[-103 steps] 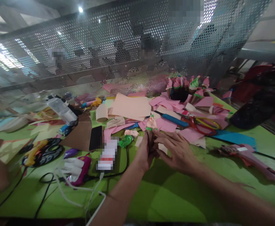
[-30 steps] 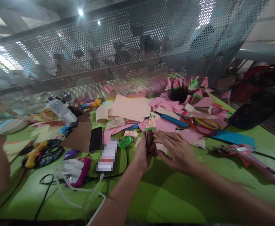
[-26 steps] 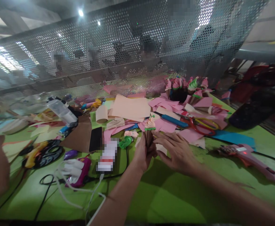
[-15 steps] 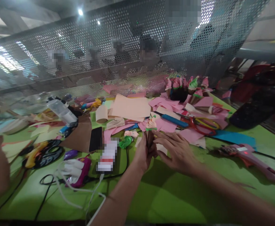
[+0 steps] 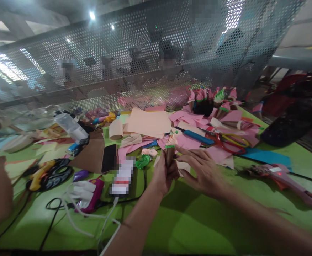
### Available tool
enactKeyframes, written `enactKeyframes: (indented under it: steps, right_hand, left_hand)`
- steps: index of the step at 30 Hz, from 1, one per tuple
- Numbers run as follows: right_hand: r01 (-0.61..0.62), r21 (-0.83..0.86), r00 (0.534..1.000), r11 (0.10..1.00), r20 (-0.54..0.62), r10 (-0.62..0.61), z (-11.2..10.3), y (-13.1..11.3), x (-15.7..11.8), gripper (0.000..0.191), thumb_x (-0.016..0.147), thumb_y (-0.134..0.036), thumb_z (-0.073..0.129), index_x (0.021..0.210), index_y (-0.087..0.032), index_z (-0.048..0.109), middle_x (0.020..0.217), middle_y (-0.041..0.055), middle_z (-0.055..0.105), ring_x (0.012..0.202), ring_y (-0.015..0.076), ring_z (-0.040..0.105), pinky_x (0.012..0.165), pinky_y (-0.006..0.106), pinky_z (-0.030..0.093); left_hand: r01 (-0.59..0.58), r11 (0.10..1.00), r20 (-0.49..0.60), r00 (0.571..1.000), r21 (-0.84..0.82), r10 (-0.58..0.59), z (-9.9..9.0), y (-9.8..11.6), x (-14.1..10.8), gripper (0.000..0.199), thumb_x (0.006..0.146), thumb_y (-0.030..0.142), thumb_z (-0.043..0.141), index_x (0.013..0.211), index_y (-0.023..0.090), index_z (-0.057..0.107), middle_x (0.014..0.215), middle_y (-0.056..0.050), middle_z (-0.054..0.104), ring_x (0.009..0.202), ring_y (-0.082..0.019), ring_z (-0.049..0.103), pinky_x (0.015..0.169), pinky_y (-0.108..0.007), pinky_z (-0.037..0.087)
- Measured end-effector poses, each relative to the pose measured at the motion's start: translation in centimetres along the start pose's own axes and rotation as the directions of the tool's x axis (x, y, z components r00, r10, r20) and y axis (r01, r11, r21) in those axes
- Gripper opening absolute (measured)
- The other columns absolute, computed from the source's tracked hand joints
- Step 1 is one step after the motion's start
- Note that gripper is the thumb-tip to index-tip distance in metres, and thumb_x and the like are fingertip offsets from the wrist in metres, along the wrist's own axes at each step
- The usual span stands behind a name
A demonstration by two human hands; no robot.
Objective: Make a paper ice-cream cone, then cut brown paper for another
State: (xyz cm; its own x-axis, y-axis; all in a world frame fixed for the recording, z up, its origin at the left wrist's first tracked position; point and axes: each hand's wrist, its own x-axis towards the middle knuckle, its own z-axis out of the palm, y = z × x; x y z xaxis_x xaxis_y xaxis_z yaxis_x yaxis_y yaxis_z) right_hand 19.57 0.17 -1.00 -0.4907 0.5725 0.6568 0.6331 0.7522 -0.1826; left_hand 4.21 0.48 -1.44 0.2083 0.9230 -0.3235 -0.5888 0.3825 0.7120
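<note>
My left hand [image 5: 164,174] is closed around the brown cone of a small craft ice cream cone [image 5: 170,151], held upright. Its swirled top is pale peach with green at the rim and a green bit at the tip. Just to the right, my right hand [image 5: 202,170] is open, fingers spread and slightly blurred, close beside the cone. A green clay lump [image 5: 143,161] and a peach clay lump [image 5: 149,152] lie left of the cone. Pink paper pieces [image 5: 189,141] spread behind my hands.
Scissors [image 5: 232,141] and a blue-handled cutter [image 5: 198,137] lie behind my right hand. A pink glue gun [image 5: 286,181] rests at right. Phones [image 5: 109,158], a power strip [image 5: 90,195] and cables occupy the left. Finished cones [image 5: 220,95] stand at the back before a perforated screen [image 5: 91,78].
My right hand's fingers have drawn slightly away from the cone, leaving more of its brown side showing. My left hand keeps its hold in nearly the same place.
</note>
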Motion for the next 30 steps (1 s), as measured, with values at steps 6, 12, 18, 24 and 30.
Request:
enactKeyframes:
  steps: [6,12,18,24,30]
  right_hand:
    - [0.009,-0.029,1.000,1.000,0.004,-0.009,0.19,-0.29,-0.05,0.020,0.090,-0.020,0.055,0.110,-0.021,0.061,0.140,0.0117,0.062,0.109,0.0294,0.061,0.087,0.045,0.045]
    - [0.005,-0.051,1.000,0.999,0.016,-0.005,0.30,-0.36,-0.14,0.022,0.090,-0.020,0.055,0.111,-0.022,0.062,0.139,0.0116,0.063,0.108,0.0297,0.063,0.086,0.046,0.046]
    - [0.004,-0.032,1.000,0.999,0.003,-0.004,0.15,-0.34,-0.12,0.023,0.089,-0.019,0.055,0.111,-0.023,0.061,0.140,0.0095,0.062,0.109,0.0288,0.062,0.088,0.045,0.046]
    - [0.001,-0.006,1.000,1.000,-0.019,-0.001,0.04,-0.06,-0.06,0.023,0.089,-0.018,0.057,0.112,-0.023,0.058,0.140,0.0102,0.062,0.106,0.0282,0.062,0.087,0.045,0.047]
    - [0.004,-0.025,1.000,1.000,0.008,-0.004,0.14,-0.24,0.02,0.021,0.090,-0.018,0.054,0.109,-0.021,0.059,0.140,0.0118,0.061,0.107,0.0292,0.062,0.086,0.046,0.047]
  left_hand:
    - [0.020,1.000,-0.001,1.000,0.014,-0.020,0.10,-0.03,-0.12,0.059,0.073,0.079,0.061,0.072,0.021,0.048,0.043,0.012,0.024,0.036,-0.006,0.013,0.038,-0.019,0.018]
    - [0.032,1.000,-0.017,0.999,-0.001,-0.032,0.29,0.09,-0.23,0.059,0.072,0.077,0.064,0.072,0.021,0.047,0.043,0.012,0.023,0.038,-0.005,0.012,0.039,-0.018,0.015]
    - [0.040,0.999,0.006,0.999,0.031,-0.040,0.44,0.21,-0.47,0.063,0.068,0.084,0.060,0.083,0.023,0.054,0.045,0.012,0.024,0.038,-0.006,0.015,0.039,-0.018,0.016]
    - [0.025,0.998,0.066,0.997,0.060,-0.029,0.31,0.28,-0.56,0.059,0.072,0.082,0.058,0.082,0.024,0.050,0.042,0.012,0.023,0.037,-0.006,0.010,0.038,-0.018,0.015]
    - [0.011,0.998,0.062,0.998,0.060,-0.015,0.36,0.20,-0.48,0.060,0.069,0.081,0.062,0.081,0.024,0.050,0.041,0.013,0.023,0.037,-0.007,0.011,0.039,-0.019,0.017]
